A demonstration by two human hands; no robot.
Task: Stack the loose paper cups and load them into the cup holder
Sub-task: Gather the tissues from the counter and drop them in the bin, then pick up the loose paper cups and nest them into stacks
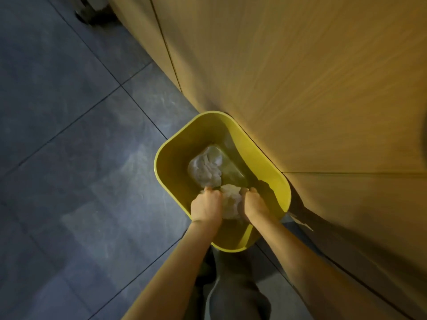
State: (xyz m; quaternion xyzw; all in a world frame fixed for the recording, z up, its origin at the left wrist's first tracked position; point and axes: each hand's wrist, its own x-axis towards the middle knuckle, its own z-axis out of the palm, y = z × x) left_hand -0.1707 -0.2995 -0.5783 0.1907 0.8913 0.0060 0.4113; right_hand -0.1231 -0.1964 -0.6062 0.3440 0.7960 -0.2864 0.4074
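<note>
Yellow rounded plastic bin (pixel 172 144) on grey floor tiles (pixel 69 135), against wooden cabinet panels (pixel 300 77). Left hand (pixel 206 207) and right hand (pixel 254 204) clamped on crumpled white material (pixel 230 200) above crumpled waste inside.

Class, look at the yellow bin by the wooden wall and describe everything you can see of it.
The yellow bin is an open-topped tub with a rounded rectangular rim and smooth walls that look like plastic. It stands upright on the dark tiled floor, close against the wooden wall. A crumpled whitish wad lies at its bottom. The left hand and right hand reach inside it, gripping a second crumpled whitish wad between them.
</note>
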